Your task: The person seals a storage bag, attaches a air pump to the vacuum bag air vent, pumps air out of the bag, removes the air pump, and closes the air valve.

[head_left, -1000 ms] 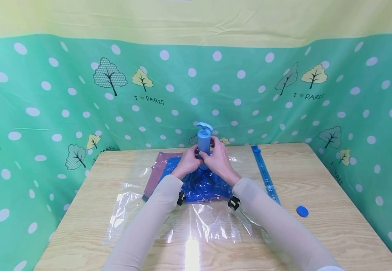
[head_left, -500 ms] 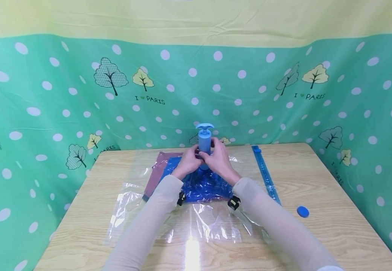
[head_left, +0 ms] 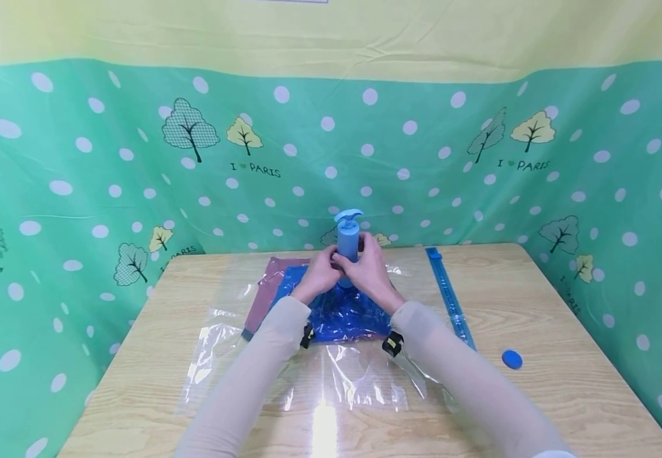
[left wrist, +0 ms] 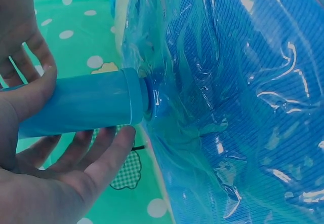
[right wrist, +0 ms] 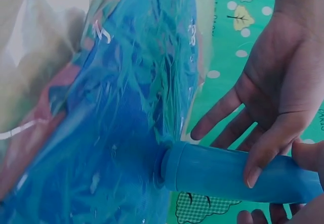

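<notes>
A light-blue hand pump (head_left: pixel 348 238) with a T-shaped handle stands upright on the wrinkled clear bag (head_left: pixel 224 356). Its base meets the round blue valve (left wrist: pixel 148 100) in the film. My left hand (head_left: pixel 319 275) holds the lower barrel, thumb across it and fingers around the far side near the base. Higher up, my right hand (head_left: pixel 367 267) grips the barrel from the other side; in the right wrist view only part of this hand (right wrist: pixel 309 183) shows. Inside the bag lie blue ribbed fabric (left wrist: pixel 273 133) and dusty-pink fabric (head_left: pixel 264 296).
On the wooden table (head_left: pixel 153 356), a round blue cap (head_left: pixel 512 359) lies at the right. A blue zip strip (head_left: pixel 448 289) runs along the bag's right side. Green dotted curtains (head_left: pixel 285 146) hang behind the table and at both sides.
The pump's handle turns to slightly different angles between frames while both hands keep hold of the barrel. The head view has shifted slightly. Bag and cap stay in place.
</notes>
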`<state>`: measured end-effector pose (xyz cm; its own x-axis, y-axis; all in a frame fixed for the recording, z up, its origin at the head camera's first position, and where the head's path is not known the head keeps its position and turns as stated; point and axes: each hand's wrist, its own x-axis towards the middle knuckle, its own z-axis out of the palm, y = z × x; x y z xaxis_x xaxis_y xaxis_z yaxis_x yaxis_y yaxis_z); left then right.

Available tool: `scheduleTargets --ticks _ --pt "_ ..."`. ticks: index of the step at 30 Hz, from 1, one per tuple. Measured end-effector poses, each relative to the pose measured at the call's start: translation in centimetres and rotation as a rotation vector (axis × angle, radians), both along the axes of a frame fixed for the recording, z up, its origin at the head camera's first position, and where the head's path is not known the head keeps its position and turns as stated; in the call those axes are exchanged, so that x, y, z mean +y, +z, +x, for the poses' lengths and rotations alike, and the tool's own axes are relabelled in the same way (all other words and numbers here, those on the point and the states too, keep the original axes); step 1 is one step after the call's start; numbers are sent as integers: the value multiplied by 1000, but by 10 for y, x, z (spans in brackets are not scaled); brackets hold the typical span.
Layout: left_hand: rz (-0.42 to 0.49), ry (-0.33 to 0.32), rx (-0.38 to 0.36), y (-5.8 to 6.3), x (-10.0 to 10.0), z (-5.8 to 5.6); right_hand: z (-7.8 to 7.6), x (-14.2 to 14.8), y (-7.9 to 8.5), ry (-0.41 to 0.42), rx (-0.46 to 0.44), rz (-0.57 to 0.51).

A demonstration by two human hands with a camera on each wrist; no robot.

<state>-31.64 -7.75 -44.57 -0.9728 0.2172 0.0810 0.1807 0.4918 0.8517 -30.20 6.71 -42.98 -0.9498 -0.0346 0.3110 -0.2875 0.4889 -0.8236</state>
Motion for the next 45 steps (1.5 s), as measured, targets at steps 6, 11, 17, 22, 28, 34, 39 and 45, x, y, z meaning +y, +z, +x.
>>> scheduleTargets --ticks 6,11,17,22,28,34,39,45 --pt "17 3 -16 -1 -1 0 0 1 1 23 11 -36" --pt "-16 22 8 1 0 -2 0 2 0 66 38 -13" --pt "-39 32 22 1 0 -2 -3 1 -7 29 67 38" --pt "-10 27 26 0 0 -2 -5 1 -7 21 60 17" --pt "18 21 18 -3 -1 -3 -2 3 -3 43 9 11" --pt "4 31 26 -3 0 -3 -2 4 -2 58 7 1" --pt "-15 32 53 -1 2 -2 -3 4 -4 39 2 -2" --pt "-9 25 37 -2 3 -1 -4 4 -6 31 36 5"
